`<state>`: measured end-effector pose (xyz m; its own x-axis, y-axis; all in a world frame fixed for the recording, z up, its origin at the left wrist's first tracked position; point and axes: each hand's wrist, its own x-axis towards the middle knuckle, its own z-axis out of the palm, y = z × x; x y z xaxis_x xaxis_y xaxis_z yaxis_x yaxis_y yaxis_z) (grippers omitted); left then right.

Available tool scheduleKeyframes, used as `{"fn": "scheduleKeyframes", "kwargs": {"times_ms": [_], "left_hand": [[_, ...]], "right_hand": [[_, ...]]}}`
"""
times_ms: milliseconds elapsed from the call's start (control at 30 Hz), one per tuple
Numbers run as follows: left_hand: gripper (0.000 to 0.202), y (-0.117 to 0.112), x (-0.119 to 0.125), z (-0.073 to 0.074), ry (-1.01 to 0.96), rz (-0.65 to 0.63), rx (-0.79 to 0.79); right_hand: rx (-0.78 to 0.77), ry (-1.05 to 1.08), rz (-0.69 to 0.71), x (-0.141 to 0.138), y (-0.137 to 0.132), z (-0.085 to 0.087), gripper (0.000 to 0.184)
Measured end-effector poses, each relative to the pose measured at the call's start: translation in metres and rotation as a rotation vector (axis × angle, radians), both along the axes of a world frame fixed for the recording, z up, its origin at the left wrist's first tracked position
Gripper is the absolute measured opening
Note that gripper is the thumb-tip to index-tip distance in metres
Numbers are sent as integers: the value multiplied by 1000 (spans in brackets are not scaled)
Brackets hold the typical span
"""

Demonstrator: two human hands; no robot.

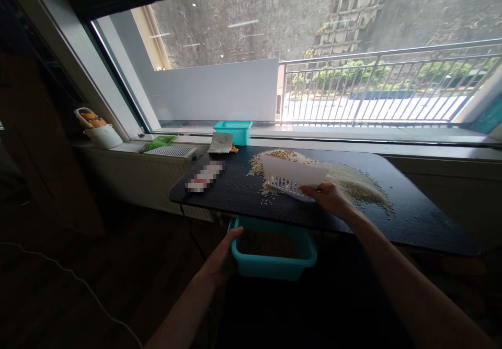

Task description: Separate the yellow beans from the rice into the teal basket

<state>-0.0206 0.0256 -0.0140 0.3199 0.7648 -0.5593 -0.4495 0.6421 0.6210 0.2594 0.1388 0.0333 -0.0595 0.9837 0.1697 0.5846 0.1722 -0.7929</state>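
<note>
My left hand (pixel 223 255) is closed on the left rim of a turquoise plastic tub (pixel 270 269), held just below the table's front edge. Small brown grains (pixel 266 244) cover the tub's bottom. In my right hand (pixel 328 196) is a white slotted plastic scraper (pixel 294 171), tilted over the table with its comb-like edge down by the grains. Around it spreads a heap of pale, rice-like grains (pixel 353 181), with yellow-orange kernels (pixel 283 154) mixed in at the left. Loose grains (pixel 269 196) lie scattered near the scraper's left end.
The dark table (pixel 243 192) carries a blurred-out item (pixel 206 176) at its left. Behind it are a second turquoise tub (pixel 235 132) and a paper packet (pixel 220 143). A white basket (pixel 104 135) and green cloth (pixel 160 143) sit by the window. A white cable (pixel 74 276) crosses the floor.
</note>
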Motion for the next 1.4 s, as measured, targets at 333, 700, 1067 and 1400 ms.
{"fn": "scheduleKeyframes", "kwargs": {"times_ms": [333,700,1067,1400], "left_hand": [[59,-1,0,2,25,-17,-9],[58,0,1,2,16,3,21],[60,-1,0,0,30,-13,17],[59,1,0,-1,0,-21,-4]], "right_hand": [[-14,19,76,-2,-14,6,38],[-9,48,82,4,-35,20,42],[-36,80,94,13,-40,13,40],[-73,56,70,0,-35,25,45]]}}
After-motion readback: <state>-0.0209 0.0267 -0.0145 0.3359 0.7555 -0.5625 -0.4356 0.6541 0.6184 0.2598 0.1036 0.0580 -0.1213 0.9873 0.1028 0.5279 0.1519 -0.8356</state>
